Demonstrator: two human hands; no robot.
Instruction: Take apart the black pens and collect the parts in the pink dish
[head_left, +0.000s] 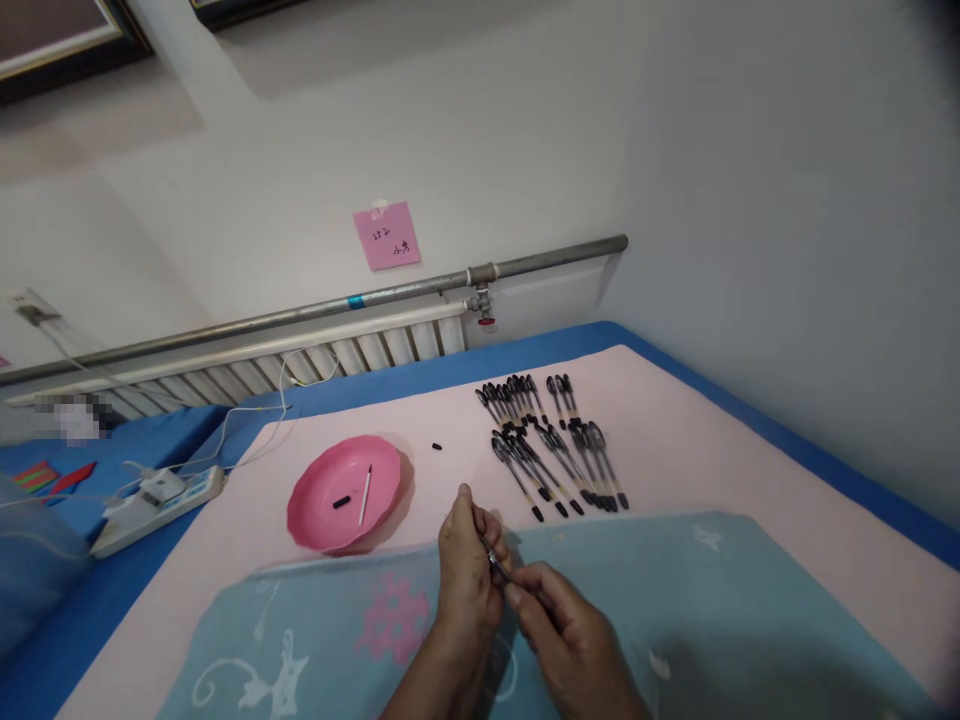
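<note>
Between both hands, over the blue-green mat, is a dark pen (493,560). My left hand (469,560) is closed round its barrel. With thumb and fingers, my right hand (562,620) pinches the pen's near end; the tip is hidden by the fingers. Beyond the hands, capped black pens (559,450) lie in two rough rows. To the left, a pink scalloped dish (315,535) holds a white pen refill (365,497) with a dark tip and a black cap (342,501). A small black piece (436,446) lies by itself between dish and pens.
A blue-green patterned mat (675,600) covers the near part of the pink tabletop (712,450), which has a blue border. A power strip (161,505) with plugs and white cables lies at the left. Behind are a radiator (375,345), a metal pipe (420,290) and the wall.
</note>
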